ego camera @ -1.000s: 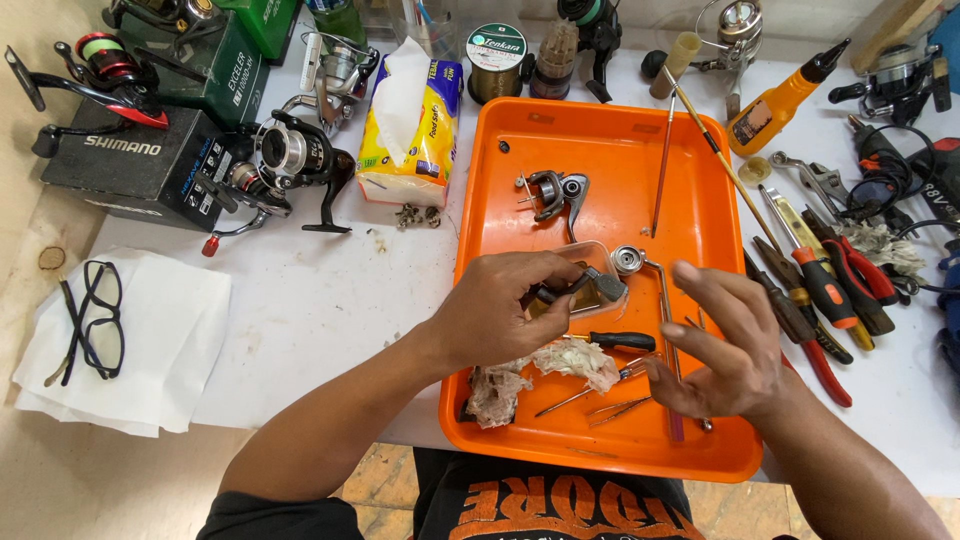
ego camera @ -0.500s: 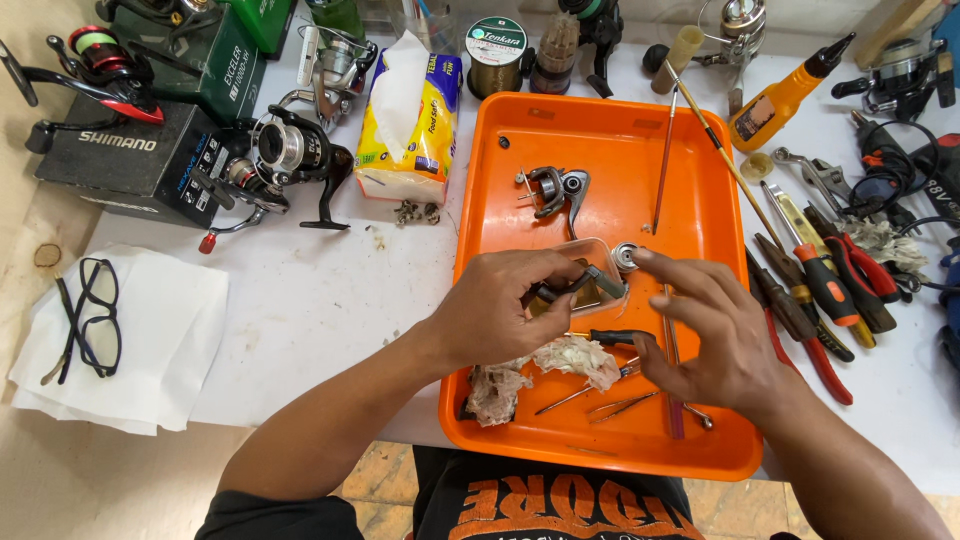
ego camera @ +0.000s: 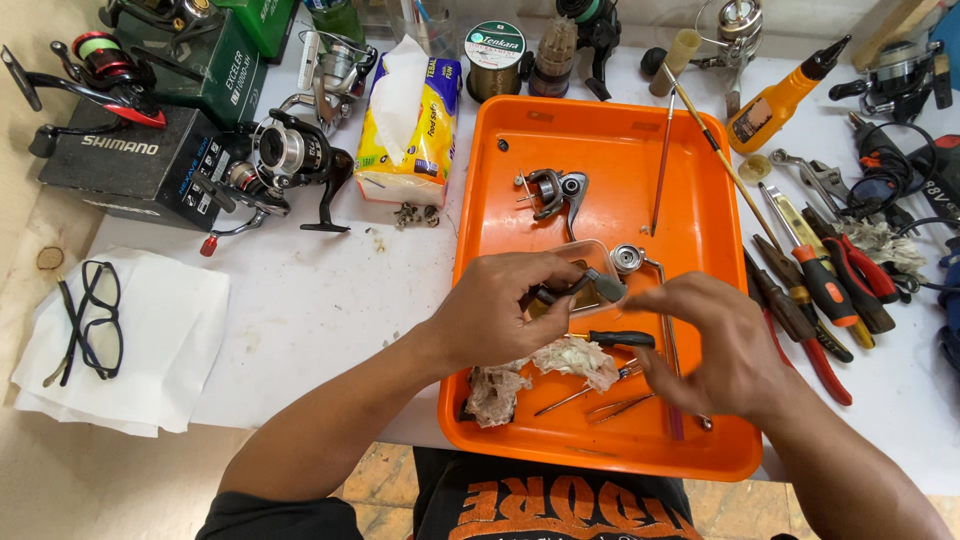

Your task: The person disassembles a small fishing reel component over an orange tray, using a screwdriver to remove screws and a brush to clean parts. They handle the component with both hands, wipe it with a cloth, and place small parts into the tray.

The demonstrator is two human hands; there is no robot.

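Over the orange tray (ego camera: 500, 215), my left hand (ego camera: 500, 315) pinches the dark reel part (ego camera: 585, 288), its long axis running left-right. My right hand (ego camera: 715, 345), fingers spread and empty, hovers just right of it.

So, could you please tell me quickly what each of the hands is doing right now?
Left hand: closed around a small dark reel part over the orange tray.
Right hand: fingers loosely spread beside the part, holding nothing visible.

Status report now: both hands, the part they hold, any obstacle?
Left hand grips dark reel part. Right hand open beside it, not touching. Both above orange tray. Nothing between.
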